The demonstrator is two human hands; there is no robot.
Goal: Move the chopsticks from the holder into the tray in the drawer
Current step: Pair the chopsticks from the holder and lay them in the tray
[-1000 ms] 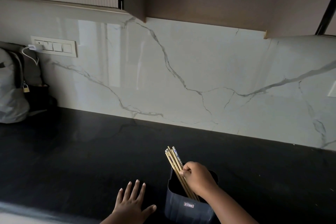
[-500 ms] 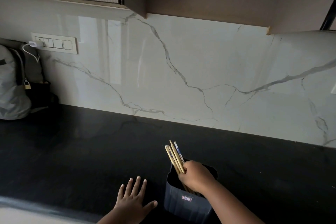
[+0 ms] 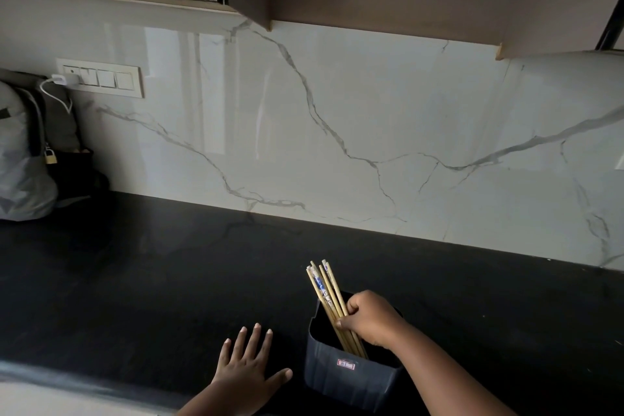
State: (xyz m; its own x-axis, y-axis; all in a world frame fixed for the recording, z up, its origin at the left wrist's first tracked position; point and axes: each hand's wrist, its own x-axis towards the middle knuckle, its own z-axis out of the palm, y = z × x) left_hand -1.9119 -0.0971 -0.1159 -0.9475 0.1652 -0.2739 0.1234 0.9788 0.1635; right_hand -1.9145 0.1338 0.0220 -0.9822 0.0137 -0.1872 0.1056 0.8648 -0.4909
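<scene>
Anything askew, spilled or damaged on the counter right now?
Nothing stands out. The holder stands upright, the chopsticks lean in it as one bundle gripped by the right hand, and the left hand lies flat on the counter. No spill shows.

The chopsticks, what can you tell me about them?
The chopsticks are a bundle of thin, pale, wood-like sticks; at least one has blue marks near its top. They lean to the left, lower ends inside the dark ribbed holder on the black countertop, tops sticking out. The right hand grips them around the middle.
</scene>
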